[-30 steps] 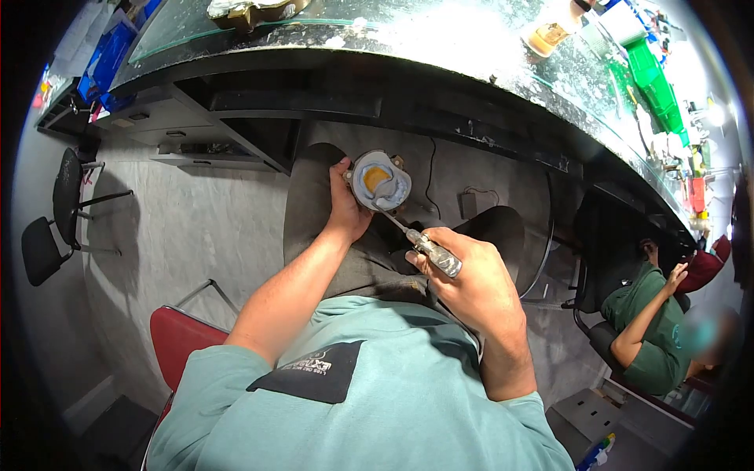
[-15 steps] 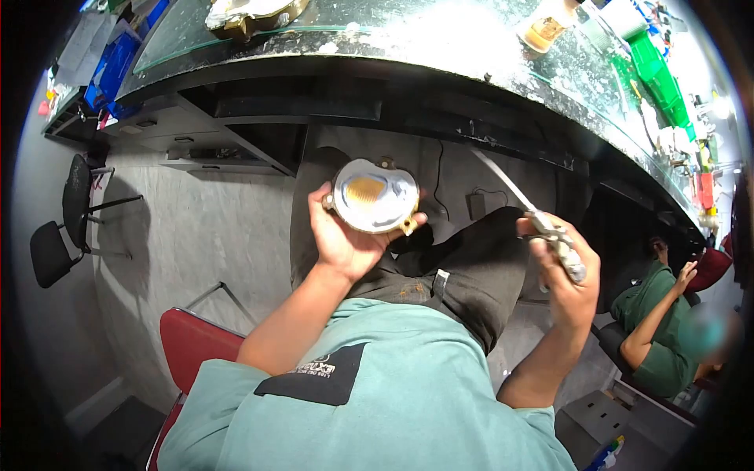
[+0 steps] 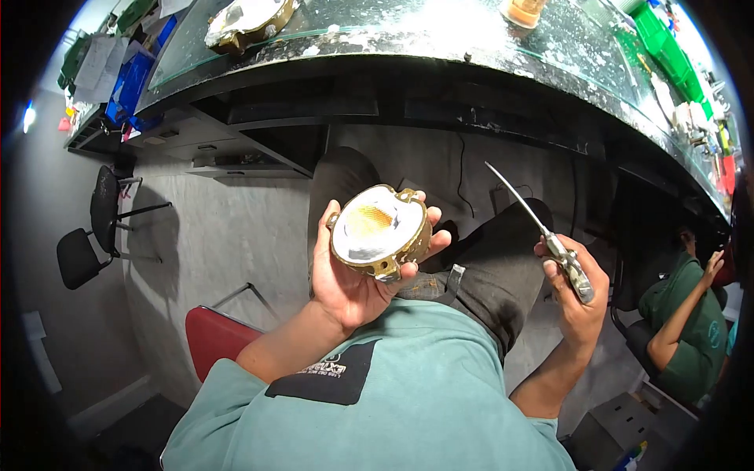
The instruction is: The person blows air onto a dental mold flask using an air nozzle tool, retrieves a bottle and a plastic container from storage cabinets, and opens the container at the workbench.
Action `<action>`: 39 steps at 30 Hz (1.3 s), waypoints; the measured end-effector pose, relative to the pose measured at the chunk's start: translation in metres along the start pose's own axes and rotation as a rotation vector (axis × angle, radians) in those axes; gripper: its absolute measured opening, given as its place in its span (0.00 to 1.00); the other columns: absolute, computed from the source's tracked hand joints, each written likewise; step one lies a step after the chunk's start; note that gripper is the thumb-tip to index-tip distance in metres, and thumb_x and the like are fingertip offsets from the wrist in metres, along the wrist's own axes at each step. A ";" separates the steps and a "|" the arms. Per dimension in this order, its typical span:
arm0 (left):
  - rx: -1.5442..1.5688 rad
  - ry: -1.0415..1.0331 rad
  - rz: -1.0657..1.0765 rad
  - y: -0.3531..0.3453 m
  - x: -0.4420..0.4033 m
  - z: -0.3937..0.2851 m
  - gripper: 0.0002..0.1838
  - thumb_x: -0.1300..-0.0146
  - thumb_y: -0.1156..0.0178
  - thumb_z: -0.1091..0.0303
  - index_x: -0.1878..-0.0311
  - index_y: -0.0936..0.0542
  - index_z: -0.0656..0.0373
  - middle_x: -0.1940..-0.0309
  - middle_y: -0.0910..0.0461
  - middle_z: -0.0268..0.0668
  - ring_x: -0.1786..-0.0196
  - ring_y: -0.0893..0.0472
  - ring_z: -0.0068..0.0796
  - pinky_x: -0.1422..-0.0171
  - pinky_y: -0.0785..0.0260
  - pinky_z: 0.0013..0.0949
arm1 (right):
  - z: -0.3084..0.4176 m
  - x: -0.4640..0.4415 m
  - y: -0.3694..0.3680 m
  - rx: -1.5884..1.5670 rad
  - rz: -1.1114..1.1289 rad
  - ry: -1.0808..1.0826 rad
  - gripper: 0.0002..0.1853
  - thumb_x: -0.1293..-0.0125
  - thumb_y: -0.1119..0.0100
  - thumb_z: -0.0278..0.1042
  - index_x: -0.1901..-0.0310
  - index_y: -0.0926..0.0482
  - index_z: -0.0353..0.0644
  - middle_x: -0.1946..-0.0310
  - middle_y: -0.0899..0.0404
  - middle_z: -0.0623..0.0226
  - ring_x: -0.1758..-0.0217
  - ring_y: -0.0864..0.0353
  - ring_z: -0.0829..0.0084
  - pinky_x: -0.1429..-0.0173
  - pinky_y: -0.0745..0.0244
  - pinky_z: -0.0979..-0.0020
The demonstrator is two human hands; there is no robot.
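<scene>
My left hand (image 3: 345, 294) cradles a round brass dental flask half (image 3: 420, 243) from below, its fingers wrapped around the rim. White plaster (image 3: 397, 228) fills the flask, with a ridged yellowish patch (image 3: 373, 220) in its middle. The filled face is tilted up toward me. In my right hand (image 3: 577, 294) is a knife (image 3: 565, 263), gripped by its plaster-smeared handle, with the thin blade pointing up and left. The blade is apart from the flask. Both hands are above my lap.
A glass-topped bench (image 3: 393, 43), spattered with white, runs across the front. On it are another plaster-filled flask half (image 3: 255, 23), a jar (image 3: 525, 12) and green bins (image 3: 667, 55). A red chair (image 3: 220, 334) is behind me. A co-worker's arm (image 3: 679, 314) shows at right.
The flask half has come closer and tilted, so its brass side shows more. The knife hand has shifted slightly right and down. My view has turned, moving the bench upward.
</scene>
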State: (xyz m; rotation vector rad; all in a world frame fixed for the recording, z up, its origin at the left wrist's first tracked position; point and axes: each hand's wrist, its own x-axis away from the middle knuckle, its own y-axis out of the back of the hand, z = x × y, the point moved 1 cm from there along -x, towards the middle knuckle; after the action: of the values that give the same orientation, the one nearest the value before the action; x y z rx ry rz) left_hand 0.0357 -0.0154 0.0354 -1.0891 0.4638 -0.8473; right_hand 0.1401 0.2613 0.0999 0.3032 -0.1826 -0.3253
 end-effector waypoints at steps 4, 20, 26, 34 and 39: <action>-0.051 -0.039 -0.008 0.002 -0.001 0.001 0.45 0.23 0.55 0.37 0.16 0.53 0.58 0.21 0.44 0.57 0.20 0.40 0.68 0.35 0.17 0.59 | 0.011 0.010 0.011 -0.055 0.051 0.071 0.19 0.36 0.23 0.33 0.48 0.15 0.30 0.56 0.12 0.63 0.56 0.17 0.78 0.51 0.25 0.76; -0.203 -0.063 0.019 0.006 0.000 -0.003 0.44 0.24 0.54 0.35 0.18 0.50 0.57 0.27 0.36 0.57 0.28 0.29 0.67 0.51 0.11 0.56 | 0.035 0.024 0.013 -0.076 0.377 0.358 0.24 0.46 0.17 0.42 0.59 0.13 0.28 0.65 0.11 0.50 0.62 0.08 0.60 0.56 0.14 0.70; -0.314 -0.079 0.009 0.002 0.001 -0.002 0.49 0.27 0.55 0.30 0.19 0.49 0.59 0.29 0.35 0.62 0.32 0.27 0.72 0.55 0.11 0.61 | 0.049 0.015 0.013 0.012 0.464 0.349 0.22 0.47 0.17 0.39 0.57 0.12 0.31 0.63 0.11 0.52 0.65 0.08 0.64 0.60 0.17 0.73; -0.320 -0.085 -0.019 0.002 0.002 0.001 0.51 0.30 0.56 0.26 0.20 0.48 0.59 0.32 0.31 0.63 0.35 0.24 0.74 0.57 0.11 0.62 | 0.049 0.015 0.011 0.027 0.486 0.336 0.22 0.46 0.17 0.40 0.57 0.12 0.32 0.63 0.11 0.52 0.63 0.08 0.63 0.59 0.16 0.71; -0.323 -0.078 -0.020 0.002 0.001 0.000 0.51 0.30 0.56 0.26 0.20 0.48 0.59 0.32 0.32 0.64 0.35 0.24 0.74 0.58 0.11 0.62 | 0.048 0.015 0.012 0.022 0.486 0.321 0.22 0.45 0.17 0.41 0.57 0.12 0.31 0.63 0.11 0.52 0.63 0.08 0.63 0.59 0.15 0.70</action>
State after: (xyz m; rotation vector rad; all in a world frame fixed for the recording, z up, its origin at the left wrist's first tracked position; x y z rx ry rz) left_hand 0.0368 -0.0159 0.0332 -1.4206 0.5368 -0.7600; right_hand 0.1465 0.2550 0.1510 0.3182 0.0591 0.2070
